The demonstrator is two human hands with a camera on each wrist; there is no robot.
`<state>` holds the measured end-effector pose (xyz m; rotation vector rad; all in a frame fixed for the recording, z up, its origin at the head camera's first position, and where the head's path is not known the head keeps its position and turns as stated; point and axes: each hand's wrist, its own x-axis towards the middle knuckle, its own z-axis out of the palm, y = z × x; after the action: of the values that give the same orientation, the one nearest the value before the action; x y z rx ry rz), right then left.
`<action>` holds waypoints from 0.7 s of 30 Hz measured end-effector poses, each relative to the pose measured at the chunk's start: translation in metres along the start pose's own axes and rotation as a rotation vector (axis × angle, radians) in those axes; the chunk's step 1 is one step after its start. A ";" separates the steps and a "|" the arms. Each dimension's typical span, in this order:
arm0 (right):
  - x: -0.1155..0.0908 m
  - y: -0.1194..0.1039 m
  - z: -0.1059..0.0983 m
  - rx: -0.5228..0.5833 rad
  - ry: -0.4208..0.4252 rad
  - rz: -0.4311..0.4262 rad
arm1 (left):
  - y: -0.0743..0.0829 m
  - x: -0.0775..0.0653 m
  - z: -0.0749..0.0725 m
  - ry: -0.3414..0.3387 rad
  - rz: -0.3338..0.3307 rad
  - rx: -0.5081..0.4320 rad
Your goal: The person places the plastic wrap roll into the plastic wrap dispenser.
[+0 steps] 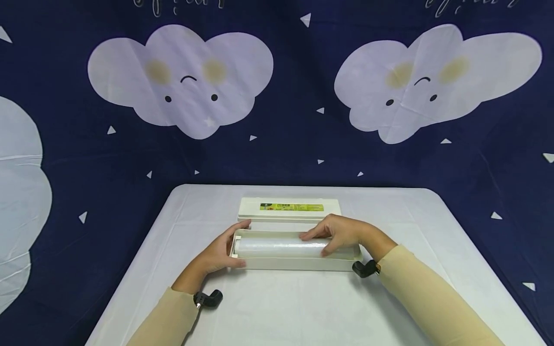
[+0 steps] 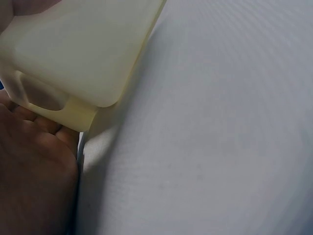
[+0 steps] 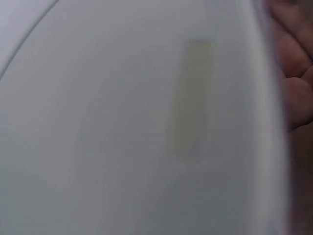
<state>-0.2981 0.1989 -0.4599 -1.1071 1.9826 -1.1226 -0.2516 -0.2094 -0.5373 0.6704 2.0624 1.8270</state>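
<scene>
A roll of cling film (image 1: 272, 247) lies inside a long open white box (image 1: 298, 264) on the table. My left hand (image 1: 218, 251) grips the box's left end, thumb at the front wall and fingers towards the back. In the left wrist view, the palm of that hand (image 2: 36, 166) is beside the box end (image 2: 54, 115), which has a rounded opening. My right hand (image 1: 344, 233) reaches over the right part of the box, its thumb and fingers spread across the roll. The right wrist view is blurred; part of the hand (image 3: 296, 63) shows at its right edge.
Behind the box lies a white lid (image 1: 248, 206) with a green-and-yellow label (image 1: 292, 207). Both rest on a white-covered table (image 1: 294, 307). A dark blue cloth with cloud prints (image 1: 294, 125) hangs behind it. A black wrist camera (image 1: 209, 299) sits at the left cuff.
</scene>
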 end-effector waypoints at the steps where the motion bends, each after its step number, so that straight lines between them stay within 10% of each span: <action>1: 0.000 0.000 0.000 -0.007 0.002 0.015 | -0.001 0.000 0.000 0.002 0.000 0.006; 21: -0.007 0.005 0.006 -0.089 0.057 0.040 | 0.001 0.000 0.002 0.016 -0.001 0.010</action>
<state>-0.2921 0.2042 -0.4669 -1.0867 2.1078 -1.0655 -0.2503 -0.2081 -0.5364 0.6588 2.0828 1.8288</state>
